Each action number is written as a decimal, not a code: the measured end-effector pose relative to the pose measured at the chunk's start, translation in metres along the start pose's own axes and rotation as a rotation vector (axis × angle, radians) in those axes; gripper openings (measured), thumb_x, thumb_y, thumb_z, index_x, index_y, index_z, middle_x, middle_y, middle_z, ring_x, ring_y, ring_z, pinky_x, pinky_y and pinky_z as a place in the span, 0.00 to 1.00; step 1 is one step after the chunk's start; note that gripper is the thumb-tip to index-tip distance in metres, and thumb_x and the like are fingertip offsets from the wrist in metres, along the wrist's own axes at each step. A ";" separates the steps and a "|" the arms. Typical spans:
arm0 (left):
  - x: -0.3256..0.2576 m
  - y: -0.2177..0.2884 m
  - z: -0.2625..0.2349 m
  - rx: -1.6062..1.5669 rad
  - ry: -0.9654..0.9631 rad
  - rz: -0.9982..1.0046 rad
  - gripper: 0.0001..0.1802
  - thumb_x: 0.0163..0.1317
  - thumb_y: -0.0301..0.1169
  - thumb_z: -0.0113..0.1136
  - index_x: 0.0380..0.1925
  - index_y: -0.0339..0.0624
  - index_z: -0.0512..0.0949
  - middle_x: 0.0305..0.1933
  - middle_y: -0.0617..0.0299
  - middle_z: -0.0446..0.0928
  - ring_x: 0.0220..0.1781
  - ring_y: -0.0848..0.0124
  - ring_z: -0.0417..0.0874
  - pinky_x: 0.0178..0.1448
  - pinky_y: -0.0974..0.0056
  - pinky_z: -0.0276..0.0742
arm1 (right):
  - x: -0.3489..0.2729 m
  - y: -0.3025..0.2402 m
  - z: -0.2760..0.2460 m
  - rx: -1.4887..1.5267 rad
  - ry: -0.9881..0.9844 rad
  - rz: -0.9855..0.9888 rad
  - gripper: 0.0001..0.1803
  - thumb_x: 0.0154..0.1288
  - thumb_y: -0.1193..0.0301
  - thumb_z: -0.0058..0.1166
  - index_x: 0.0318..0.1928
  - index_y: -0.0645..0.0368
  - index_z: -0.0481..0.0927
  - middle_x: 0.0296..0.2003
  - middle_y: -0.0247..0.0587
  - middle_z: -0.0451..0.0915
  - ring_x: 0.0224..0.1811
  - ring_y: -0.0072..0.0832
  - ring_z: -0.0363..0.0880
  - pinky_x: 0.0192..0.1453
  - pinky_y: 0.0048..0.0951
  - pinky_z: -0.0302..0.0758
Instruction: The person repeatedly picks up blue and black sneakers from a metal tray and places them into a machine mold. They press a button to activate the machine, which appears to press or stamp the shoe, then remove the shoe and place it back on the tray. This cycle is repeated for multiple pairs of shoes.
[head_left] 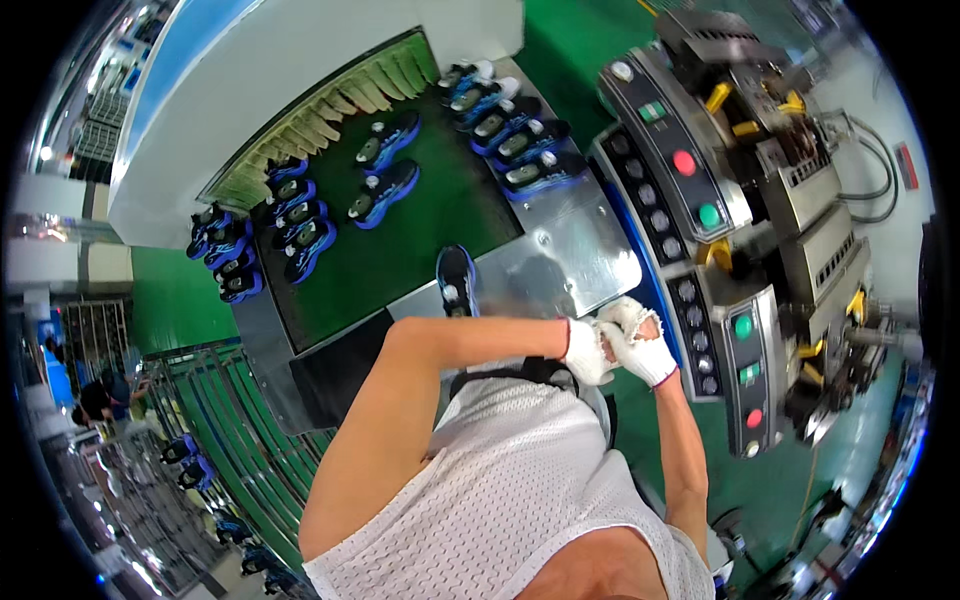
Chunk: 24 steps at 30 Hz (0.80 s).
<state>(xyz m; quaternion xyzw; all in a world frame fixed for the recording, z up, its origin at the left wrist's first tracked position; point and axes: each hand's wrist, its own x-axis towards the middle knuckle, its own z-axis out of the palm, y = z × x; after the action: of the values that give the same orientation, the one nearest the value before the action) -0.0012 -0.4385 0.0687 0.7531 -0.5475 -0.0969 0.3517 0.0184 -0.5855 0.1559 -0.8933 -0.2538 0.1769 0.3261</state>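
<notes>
My two hands meet in front of my body at the right, both in white knit work gloves. My left hand [590, 352] reaches across from the left, its fingers curled in against the other hand. My right hand [640, 345] is closed and touches the left one; bare skin shows between the gloves. What lies between the fingers, if anything, is hidden. Just left of them, a black and blue sports shoe [458, 282] sits at the near edge of the green conveyor belt [400, 262], beside a bare metal plate [560, 260].
Two shoes [384, 195] stand mid-belt; several more line the right metal ledge [520, 140] and the belt's left side [300, 220]. A machine opening with a fringed curtain [330, 110] is behind. At right stands a press machine [740, 240] with coloured buttons. Metal racks [250, 410] are at left.
</notes>
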 end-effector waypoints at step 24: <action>-0.350 -0.238 -0.209 0.486 0.141 -1.507 0.34 0.50 0.54 0.76 0.50 0.43 0.81 0.53 0.52 0.84 0.58 0.53 0.82 0.62 0.43 0.71 | 0.027 0.040 0.051 0.052 0.025 0.531 0.18 0.69 0.60 0.59 0.50 0.59 0.85 0.50 0.49 0.86 0.55 0.44 0.84 0.61 0.39 0.77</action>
<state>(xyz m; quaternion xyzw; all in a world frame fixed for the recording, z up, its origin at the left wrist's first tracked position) 0.1564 -0.0007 -0.0134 0.9808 0.1272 -0.1385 0.0512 0.0290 -0.5714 0.0882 -0.9221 -0.0019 0.2515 0.2940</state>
